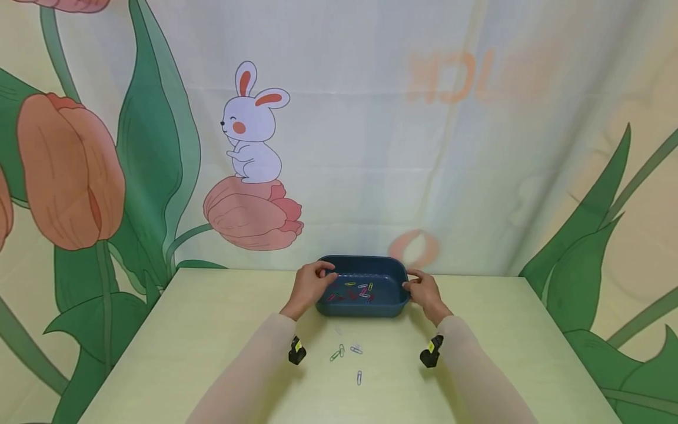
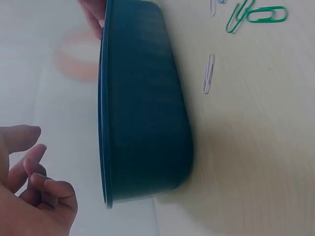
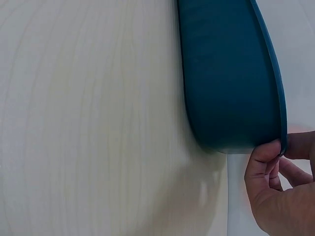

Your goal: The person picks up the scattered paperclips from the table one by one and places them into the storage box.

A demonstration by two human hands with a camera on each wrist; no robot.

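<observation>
A dark blue plastic bin [image 1: 362, 310] stands at the far side of the table, with several coloured paper clips [image 1: 365, 295] lying on its floor. My right hand [image 1: 425, 293] pinches the bin's right rim between thumb and fingers, as the right wrist view shows [image 3: 283, 189]. At the left end, my left hand [image 1: 309, 288] hovers beside the rim. In the left wrist view its loosely bent fingers [image 2: 61, 189] are apart from the bin and hold nothing. On the table in front of the bin lie green paper clips [image 2: 267, 14] and pale ones [image 2: 208, 73].
The pale wooden table [image 1: 222, 335] ends just behind the bin, where a printed curtain [image 1: 360, 147] with tulips and a rabbit hangs. One pale paper clip [image 1: 359, 378] lies nearer to me, between my forearms. Both wrists carry small black cameras [image 1: 297, 351].
</observation>
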